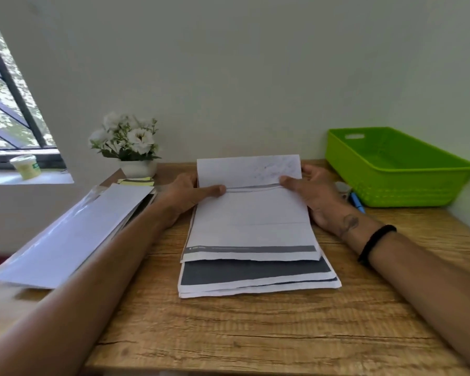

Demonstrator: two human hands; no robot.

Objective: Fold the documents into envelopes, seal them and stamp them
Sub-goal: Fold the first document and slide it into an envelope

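Note:
A stack of printed documents (255,275) lies in the middle of the wooden desk (255,335). The top sheet (251,221) has its far part bent upward into a standing flap. My left hand (186,194) pinches the sheet at the left end of the fold, thumb lying along the crease. At the right end my right hand (314,191) pinches it the same way, fingers behind the flap. A pile of white envelopes (73,234) lies slanted at the desk's left edge.
A green plastic basket (396,169) stands at the back right, with a blue pen (357,202) beside it. A white pot of flowers (132,147) and yellow sticky notes (136,181) sit at the back left. On the window sill is a small tub (26,165).

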